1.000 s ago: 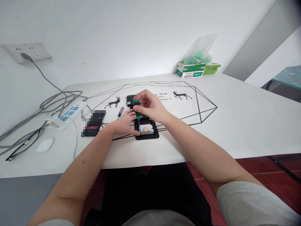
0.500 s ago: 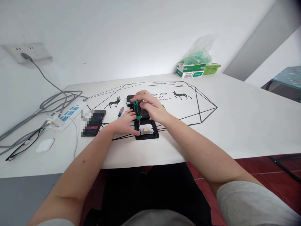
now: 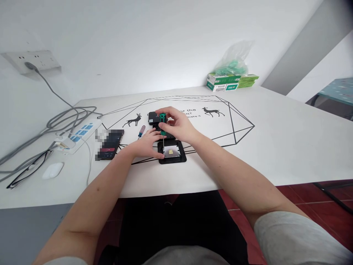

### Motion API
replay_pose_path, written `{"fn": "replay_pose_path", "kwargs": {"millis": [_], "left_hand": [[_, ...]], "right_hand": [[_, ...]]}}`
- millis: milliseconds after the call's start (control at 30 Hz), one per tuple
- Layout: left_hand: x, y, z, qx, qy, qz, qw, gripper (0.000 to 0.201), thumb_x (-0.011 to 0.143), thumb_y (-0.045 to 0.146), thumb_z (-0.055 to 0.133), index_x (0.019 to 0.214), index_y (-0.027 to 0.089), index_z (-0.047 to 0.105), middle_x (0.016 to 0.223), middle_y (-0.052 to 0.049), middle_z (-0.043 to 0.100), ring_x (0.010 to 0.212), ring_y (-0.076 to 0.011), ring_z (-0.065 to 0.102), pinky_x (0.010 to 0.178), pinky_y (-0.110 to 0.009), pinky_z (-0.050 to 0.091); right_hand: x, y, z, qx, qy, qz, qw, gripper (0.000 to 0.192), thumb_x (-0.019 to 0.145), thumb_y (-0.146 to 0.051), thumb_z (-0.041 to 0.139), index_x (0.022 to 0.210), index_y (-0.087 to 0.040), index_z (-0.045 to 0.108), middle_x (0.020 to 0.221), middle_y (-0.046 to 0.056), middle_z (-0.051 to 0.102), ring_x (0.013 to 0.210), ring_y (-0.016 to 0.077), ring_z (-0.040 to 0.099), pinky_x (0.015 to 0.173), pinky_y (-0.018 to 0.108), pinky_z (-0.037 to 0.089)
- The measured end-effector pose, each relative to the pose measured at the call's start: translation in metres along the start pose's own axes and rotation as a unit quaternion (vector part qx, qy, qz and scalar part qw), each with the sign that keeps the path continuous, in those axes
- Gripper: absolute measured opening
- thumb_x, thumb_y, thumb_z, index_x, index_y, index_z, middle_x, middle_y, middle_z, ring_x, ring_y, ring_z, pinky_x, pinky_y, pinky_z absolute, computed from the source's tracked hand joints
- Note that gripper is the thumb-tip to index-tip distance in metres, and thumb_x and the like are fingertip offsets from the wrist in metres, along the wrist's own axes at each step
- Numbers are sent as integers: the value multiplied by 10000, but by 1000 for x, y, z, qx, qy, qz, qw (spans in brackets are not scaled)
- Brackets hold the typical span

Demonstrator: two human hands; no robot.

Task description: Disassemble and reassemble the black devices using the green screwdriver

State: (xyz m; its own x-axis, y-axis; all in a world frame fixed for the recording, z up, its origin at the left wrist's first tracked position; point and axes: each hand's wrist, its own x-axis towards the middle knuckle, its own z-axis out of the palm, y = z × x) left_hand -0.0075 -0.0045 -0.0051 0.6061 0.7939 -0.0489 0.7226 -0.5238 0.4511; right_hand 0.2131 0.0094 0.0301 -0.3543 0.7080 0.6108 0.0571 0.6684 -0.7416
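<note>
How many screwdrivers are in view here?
2 in view: the green-handled screwdriver, held upright in the right hand over the black case, and another screwdriver lying by the left hand. More may be hidden behind the hands.

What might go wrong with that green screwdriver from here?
The right hand holds the green screwdriver nearly upright, its shaft meeting the left side of the pale panel in the black frame. A slip might scratch the panel.

The left hand has its thumb close to the shaft's lower end, so a skid could jab it.
</note>
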Motion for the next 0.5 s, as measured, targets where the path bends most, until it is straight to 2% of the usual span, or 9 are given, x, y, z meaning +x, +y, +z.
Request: {"fn": "replay_pose_path", "kwargs": {"millis": [200,400,500], "left_hand": [[-1,1,-1,-15,10,-3,1000,974,718,679,930,1573,305,650,1765,-115,450,1726,-466,142,1394,-682,173],[-2,1,-4,-8,25,17,1000,844,745,594,936,1514,338,700,1713,-97,499,1700,-481,202,1379,-735,129],[-3,1,-5,-5,19,29,999,815,772,607,908,1514,341,701,1682,-101,529,1692,-486,208,1366,-746,157]], "right_hand": [[2,2,-3,0,23,17,1000,398,865,-311,713,1258,-251,731,1302,82,731,1057,221,650,843,402,642],[-1,3,1,-15,6,21,1000,389,897,-321,702,1282,-271,717,1274,76,707,1050,227,658,828,411,667],[-3,3,4,-22,-5,25,999,404,895,-333,710,1295,-278,725,1234,65,697,1032,225,659,802,407,688]]}}
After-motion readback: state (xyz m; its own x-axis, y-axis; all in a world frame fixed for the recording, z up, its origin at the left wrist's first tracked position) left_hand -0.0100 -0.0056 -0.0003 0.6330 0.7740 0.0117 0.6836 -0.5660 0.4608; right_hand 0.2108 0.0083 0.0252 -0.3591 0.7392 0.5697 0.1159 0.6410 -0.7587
